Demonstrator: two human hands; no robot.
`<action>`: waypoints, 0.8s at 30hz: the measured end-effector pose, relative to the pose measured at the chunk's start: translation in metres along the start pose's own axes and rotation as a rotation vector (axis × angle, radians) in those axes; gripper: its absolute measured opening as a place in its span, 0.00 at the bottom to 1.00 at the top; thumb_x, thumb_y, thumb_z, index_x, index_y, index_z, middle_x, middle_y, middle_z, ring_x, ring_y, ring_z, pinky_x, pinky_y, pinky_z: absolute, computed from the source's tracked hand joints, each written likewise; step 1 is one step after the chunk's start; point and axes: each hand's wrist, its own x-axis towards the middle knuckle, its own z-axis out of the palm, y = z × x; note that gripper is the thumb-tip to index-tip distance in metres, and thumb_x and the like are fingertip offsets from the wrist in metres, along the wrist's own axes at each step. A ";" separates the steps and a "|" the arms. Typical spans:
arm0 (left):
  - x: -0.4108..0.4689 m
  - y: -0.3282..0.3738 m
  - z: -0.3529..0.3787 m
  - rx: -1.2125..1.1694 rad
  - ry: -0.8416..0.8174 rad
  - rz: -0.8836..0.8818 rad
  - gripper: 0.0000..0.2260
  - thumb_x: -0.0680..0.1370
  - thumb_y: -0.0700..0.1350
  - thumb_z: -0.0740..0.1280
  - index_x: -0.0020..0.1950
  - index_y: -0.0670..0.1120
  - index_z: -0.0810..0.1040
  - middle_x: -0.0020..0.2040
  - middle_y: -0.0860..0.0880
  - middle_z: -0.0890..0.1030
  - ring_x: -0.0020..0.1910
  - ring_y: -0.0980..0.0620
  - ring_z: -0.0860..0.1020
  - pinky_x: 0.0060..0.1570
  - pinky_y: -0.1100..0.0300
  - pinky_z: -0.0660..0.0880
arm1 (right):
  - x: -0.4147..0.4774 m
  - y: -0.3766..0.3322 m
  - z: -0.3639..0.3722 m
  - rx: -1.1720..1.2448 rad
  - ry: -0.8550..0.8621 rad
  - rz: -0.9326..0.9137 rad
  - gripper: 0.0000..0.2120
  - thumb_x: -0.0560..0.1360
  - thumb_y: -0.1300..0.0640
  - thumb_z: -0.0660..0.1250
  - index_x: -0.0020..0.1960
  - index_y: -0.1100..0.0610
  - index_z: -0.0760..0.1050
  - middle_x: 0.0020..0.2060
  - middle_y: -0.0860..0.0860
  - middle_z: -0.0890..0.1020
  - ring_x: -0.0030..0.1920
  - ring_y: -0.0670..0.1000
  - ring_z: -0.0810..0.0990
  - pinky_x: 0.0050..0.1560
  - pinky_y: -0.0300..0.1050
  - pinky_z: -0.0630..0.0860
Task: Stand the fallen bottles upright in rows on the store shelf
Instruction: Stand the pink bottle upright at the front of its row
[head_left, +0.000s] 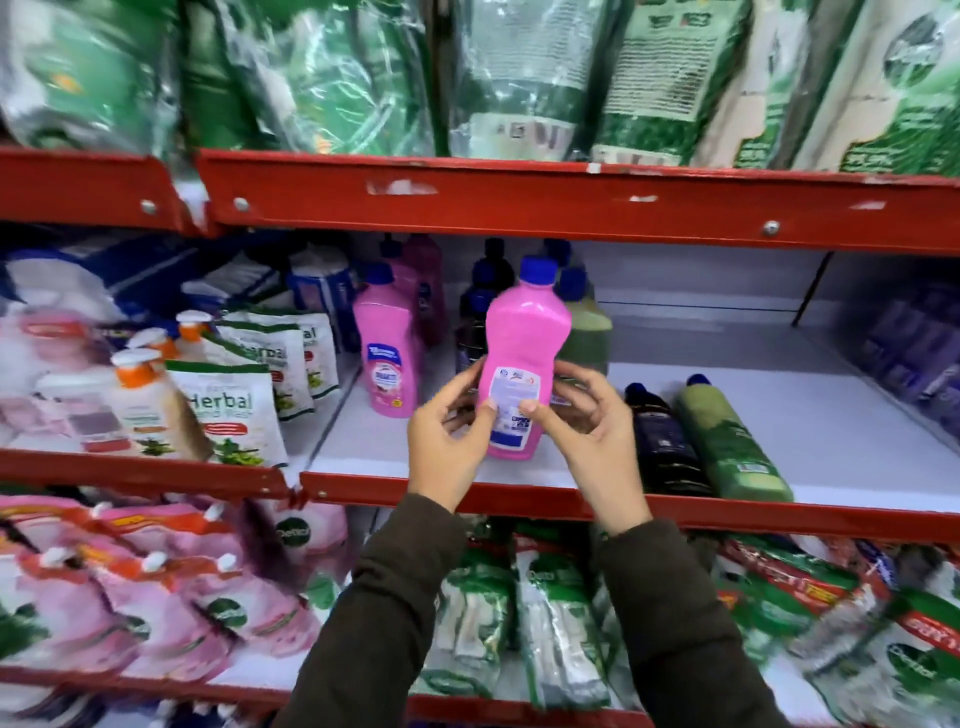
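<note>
A pink bottle (522, 343) with a blue cap is upright at the front of the white shelf (805, 415), its back label toward me. My left hand (452, 441) and my right hand (592, 426) grip its lower part from either side. Another pink bottle (387, 353) stands upright to the left, with more pink ones behind it. Dark bottles (480, 306) and a green bottle (584, 322) stand behind the held one. To the right, a dark bottle (662, 441) and a green bottle (727, 441) lie on their sides, caps pointing to the back.
Herbal pouches (228, 410) and orange-capped bottles (143, 395) fill the shelf section to the left. Purple packs (914, 353) sit at the far right. A red shelf rail (571, 202) runs overhead, with green bags above and refill pouches on the shelf below.
</note>
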 end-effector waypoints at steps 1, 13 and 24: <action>0.003 -0.004 -0.017 0.014 0.017 0.003 0.19 0.77 0.37 0.69 0.66 0.50 0.77 0.56 0.49 0.84 0.54 0.54 0.83 0.53 0.62 0.80 | -0.001 0.005 0.016 0.003 -0.006 -0.001 0.23 0.72 0.64 0.76 0.65 0.59 0.75 0.58 0.56 0.85 0.59 0.52 0.85 0.58 0.46 0.82; 0.043 -0.048 -0.137 0.130 0.074 -0.067 0.21 0.77 0.32 0.66 0.70 0.40 0.72 0.60 0.47 0.80 0.47 0.70 0.81 0.56 0.66 0.79 | 0.008 0.059 0.148 -0.060 -0.083 0.028 0.20 0.72 0.63 0.76 0.61 0.55 0.75 0.52 0.46 0.85 0.49 0.35 0.83 0.51 0.33 0.79; 0.044 -0.059 -0.145 0.150 0.086 -0.047 0.14 0.82 0.36 0.57 0.63 0.48 0.75 0.56 0.53 0.81 0.53 0.64 0.80 0.56 0.64 0.77 | 0.003 0.074 0.156 -0.083 0.038 0.005 0.17 0.72 0.58 0.76 0.59 0.54 0.76 0.54 0.44 0.83 0.55 0.42 0.83 0.54 0.35 0.81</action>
